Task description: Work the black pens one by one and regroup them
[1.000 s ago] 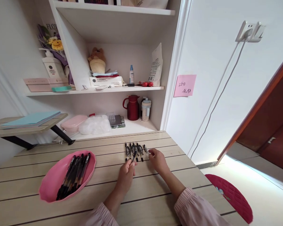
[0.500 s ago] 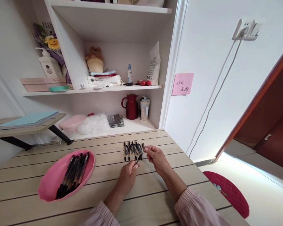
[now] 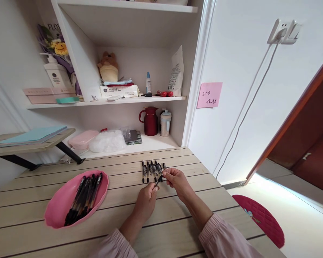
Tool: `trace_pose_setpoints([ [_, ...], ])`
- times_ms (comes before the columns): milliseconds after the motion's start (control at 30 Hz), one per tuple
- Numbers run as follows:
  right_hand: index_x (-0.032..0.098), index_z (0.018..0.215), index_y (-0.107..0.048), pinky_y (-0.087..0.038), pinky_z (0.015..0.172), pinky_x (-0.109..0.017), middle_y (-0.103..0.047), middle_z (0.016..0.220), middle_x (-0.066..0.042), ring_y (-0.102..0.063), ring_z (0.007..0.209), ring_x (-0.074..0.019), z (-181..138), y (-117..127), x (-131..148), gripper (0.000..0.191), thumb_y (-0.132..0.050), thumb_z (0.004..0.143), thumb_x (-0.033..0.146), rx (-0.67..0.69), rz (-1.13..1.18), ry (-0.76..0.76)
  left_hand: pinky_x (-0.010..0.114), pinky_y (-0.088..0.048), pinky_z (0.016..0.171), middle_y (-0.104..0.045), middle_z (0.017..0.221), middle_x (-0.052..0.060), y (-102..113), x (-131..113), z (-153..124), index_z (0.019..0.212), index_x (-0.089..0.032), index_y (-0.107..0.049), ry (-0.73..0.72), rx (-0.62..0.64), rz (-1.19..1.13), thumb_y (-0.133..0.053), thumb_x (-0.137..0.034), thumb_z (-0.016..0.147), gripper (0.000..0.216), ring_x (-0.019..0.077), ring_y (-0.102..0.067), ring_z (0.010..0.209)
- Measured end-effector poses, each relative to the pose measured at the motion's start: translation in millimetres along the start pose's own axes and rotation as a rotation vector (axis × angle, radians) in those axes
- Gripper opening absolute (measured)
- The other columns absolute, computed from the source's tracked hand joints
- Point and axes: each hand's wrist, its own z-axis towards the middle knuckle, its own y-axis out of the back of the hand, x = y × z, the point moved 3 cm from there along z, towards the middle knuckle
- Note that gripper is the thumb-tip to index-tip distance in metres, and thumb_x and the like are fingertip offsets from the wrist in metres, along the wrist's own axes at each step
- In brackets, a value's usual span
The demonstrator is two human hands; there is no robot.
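Soft, even light over the table (image 3: 118, 200), strong glare on the right-hand floor (image 3: 293, 211), wide-angle distortion toward the edges.

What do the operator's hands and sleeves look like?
Left hand and right hand: bare, no gloves, no watch or rings visible. Sleeves: pale pink, loose fabric, no markings visible, ending partway up the forearms in gathered cuffs.

black pen (image 3: 158, 180) in left fingers (image 3: 150, 187)

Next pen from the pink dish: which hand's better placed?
Left, probably. The left hand is nearer the pink dish; the right hand is farther across the table. Catch: the left grips a slim black pen, so it would need freeing first.
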Motion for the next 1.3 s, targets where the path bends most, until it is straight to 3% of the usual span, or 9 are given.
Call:
trace_pose_setpoints([
  [200,0.015,0.062,-0.057,-0.024,0.040,-0.020,-0.047,0.051,0.004,-0.036,0.042,-0.0049,1,1,1,0.034,-0.069,0.054,0.046,-0.022,-0.063,0.013,0.022,-0.030,0.051,-0.045,0.050,-0.004,0,1,1,0.079,-0.018,-0.060,-0.022,-0.003,0.047,-0.038,-0.032,0.080,0.025,0.0127,-0.042,0.049],
  [400,0.015,0.074,-0.062,-0.020,0.039,-0.019,-0.046,0.050,0.005,-0.038,0.043,-0.0056,1,-1,-7,0.033,-0.068,0.058,0.044,0.104,0.018,-0.050,0.022,-0.032,0.051,-0.046,0.051,-0.003,-1,4,2,0.082,-0.017,-0.059,-0.028,0.022,0.064,-0.035,-0.033,0.082,0.029,0.0120,-0.042,0.048],
  [567,0.015,0.059,-0.054,-0.017,0.038,-0.020,-0.040,0.042,0.007,-0.030,0.038,-0.0036,2,-1,-14,0.030,-0.070,0.057,0.041,0.033,0.046,-0.043,0.022,-0.032,0.052,-0.046,0.052,-0.003,-2,6,2,0.083,-0.017,-0.058,-0.027,0.029,0.079,-0.034,-0.033,0.082,0.028,0.0125,-0.045,0.050],
  [733,0.016,0.078,-0.060,-0.018,0.038,-0.019,-0.046,0.049,0.006,-0.036,0.041,-0.0041,1,-2,-13,0.031,-0.071,0.058,0.037,0.102,0.119,-0.067,0.022,-0.031,0.051,-0.046,0.053,-0.003,-2,6,2,0.079,-0.018,-0.056,-0.033,0.030,0.096,-0.034,-0.033,0.082,0.027,0.0121,-0.044,0.050],
  [867,0.015,0.061,-0.054,-0.017,0.037,-0.019,-0.041,0.043,0.008,-0.030,0.037,-0.0027,3,-2,-15,0.027,-0.072,0.056,0.034,0.040,0.156,-0.034,0.022,-0.031,0.050,-0.045,0.053,-0.003,-2,4,2,0.077,-0.018,-0.055,-0.039,0.035,0.103,-0.034,-0.034,0.082,0.027,0.0121,-0.044,0.050],
  [1033,0.016,0.074,-0.058,-0.017,0.037,-0.018,-0.045,0.049,0.007,-0.032,0.038,-0.0029,4,-1,-15,0.026,-0.070,0.059,0.033,0.065,0.209,-0.037,0.022,-0.031,0.051,-0.045,0.053,-0.003,-2,5,2,0.079,-0.018,-0.056,-0.036,0.033,0.115,-0.034,-0.032,0.082,0.026,0.0124,-0.044,0.050],
  [1167,0.015,0.064,-0.055,-0.017,0.036,-0.018,-0.042,0.044,0.007,-0.030,0.037,-0.0026,5,3,-14,0.025,-0.072,0.056,0.031,0.013,0.190,-0.025,0.022,-0.030,0.050,-0.045,0.051,-0.003,-3,5,2,0.080,-0.018,-0.056,-0.033,0.029,0.125,-0.034,-0.033,0.082,0.027,0.0128,-0.044,0.050],
  [1300,0.016,0.071,-0.056,-0.016,0.036,-0.018,-0.043,0.045,0.007,-0.030,0.037,-0.0032,5,0,-17,0.026,-0.072,0.057,0.032,0.095,0.199,-0.068,0.021,-0.029,0.050,-0.045,0.051,-0.004,-3,5,3,0.075,-0.018,-0.055,-0.044,0.024,0.133,-0.035,-0.033,0.081,0.026,0.0122,-0.042,0.049],
])
